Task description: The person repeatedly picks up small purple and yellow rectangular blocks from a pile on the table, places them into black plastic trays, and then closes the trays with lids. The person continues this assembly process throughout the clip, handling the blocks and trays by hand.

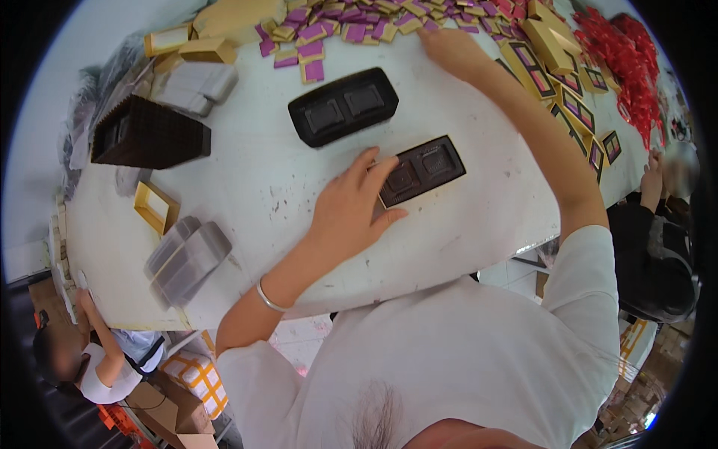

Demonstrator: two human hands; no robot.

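My left hand [345,208] rests at the left end of a slim gold-edged box with a dark two-well tray [435,163] in it. Thumb and fingers straddle that end and steady it on the table. Stretched to the far side, my right hand [455,54] has its fingertips at the near edge of a pile of small purple-and-gold packets [363,31]. Its fingers are drawn together, and whatever lies between them is hidden. Beyond the box lies a larger black two-well tray [344,107], touched by neither hand.
Filled gold-edged boxes [572,108] lie at the far right beside red ribbons [624,60]. A stack of dark trays [149,135], a gold frame [156,207] and clear plastic lids [188,258] stand at left. Two other people [105,363] sit around the white table [299,213].
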